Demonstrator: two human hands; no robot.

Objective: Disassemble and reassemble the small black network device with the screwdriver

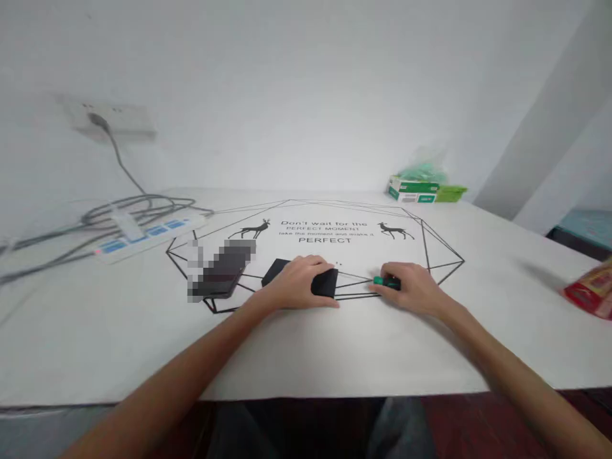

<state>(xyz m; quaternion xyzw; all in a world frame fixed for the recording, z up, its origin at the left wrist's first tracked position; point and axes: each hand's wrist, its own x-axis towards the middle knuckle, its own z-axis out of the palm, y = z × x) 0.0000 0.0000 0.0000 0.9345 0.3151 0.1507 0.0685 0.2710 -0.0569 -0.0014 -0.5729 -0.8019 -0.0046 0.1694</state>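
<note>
L hand (301, 280), head view, is part-curled over a blk box (327, 284) at approx 6 o'clock on the wht table (344, 357), thumb on the near side, fingers over the far, while R hand (411, 287), approx 4, is curled round a grn-&-blk item (381, 281), grn end poking out toward 9. Centre of the top has a blk-line print (325, 233) w/ 2 deer & text; a dark flat device (229, 271), part pixelated, lies at 8, power strip (148, 237) & cables (119, 210) at 9. Beyond, pale wall (296, 95) at 12, socket (129, 118) at 10, grn/wht box (412, 187) at 2–3, red pkt (590, 293) at 3–4.
</note>
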